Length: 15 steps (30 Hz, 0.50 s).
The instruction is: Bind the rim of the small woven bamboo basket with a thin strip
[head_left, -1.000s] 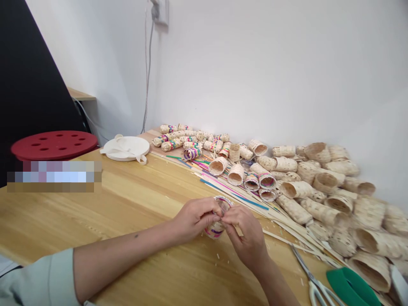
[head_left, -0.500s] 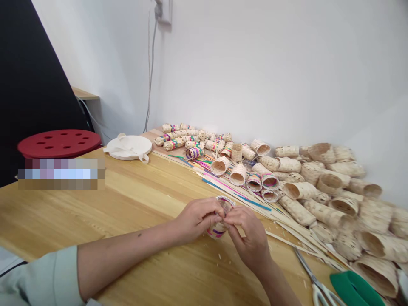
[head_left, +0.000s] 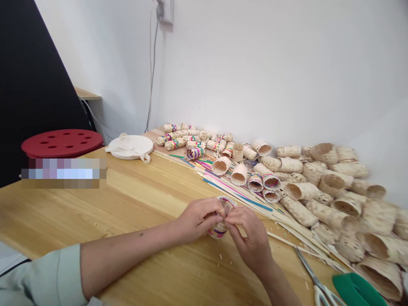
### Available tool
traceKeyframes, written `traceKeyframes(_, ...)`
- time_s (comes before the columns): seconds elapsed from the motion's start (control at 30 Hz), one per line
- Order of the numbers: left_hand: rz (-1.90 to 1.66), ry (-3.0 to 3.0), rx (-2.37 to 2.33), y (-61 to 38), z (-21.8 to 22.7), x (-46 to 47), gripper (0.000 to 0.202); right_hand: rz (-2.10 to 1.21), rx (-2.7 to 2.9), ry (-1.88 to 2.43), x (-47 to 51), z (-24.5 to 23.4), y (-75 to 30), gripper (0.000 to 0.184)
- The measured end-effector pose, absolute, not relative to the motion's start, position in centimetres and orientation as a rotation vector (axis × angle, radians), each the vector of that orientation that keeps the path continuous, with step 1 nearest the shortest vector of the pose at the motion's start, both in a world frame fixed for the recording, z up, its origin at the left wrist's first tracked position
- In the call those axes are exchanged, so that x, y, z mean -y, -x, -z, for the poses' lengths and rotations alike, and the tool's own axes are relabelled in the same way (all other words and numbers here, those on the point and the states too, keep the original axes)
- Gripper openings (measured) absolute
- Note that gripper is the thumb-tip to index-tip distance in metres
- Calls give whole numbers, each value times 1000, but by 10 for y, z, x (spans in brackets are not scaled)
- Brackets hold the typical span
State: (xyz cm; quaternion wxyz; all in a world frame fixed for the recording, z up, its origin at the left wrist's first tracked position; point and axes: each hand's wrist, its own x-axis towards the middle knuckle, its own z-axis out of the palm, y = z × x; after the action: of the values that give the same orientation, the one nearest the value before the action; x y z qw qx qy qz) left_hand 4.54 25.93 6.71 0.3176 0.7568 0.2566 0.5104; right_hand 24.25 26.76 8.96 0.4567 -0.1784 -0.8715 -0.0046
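Note:
A small woven basket (head_left: 218,231) with purple and pink bands and a whitish braided rim stands between my two hands on the wooden table. My left hand (head_left: 202,216) pinches at its near upper edge, thumb and forefinger closed. Opposite, my right hand (head_left: 249,233) is closed too, its fingertips meeting those of the left at the basket's rim. Whatever thin strip the fingertips may hold is too small to make out. Part of the basket's wall is hidden behind the fingers.
Scissors (head_left: 314,276) and a green object (head_left: 358,289) lie at the right front. Loose coloured and plain strips (head_left: 237,195) run along many woven tubes (head_left: 299,191) by the wall. A roll of white ribbon (head_left: 137,146) sits at the table's left edge, near a red stool (head_left: 62,142).
The view has shifted slightly, so everything appears a little farther right. Both hands stay at the basket's rim in nearly the same pose.

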Motion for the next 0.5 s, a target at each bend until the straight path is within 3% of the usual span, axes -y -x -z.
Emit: traceKeyframes(0.5,-1343,-1985,-683,-45,-67,-259,34,22,2148,438,-268,-89,-243,10)
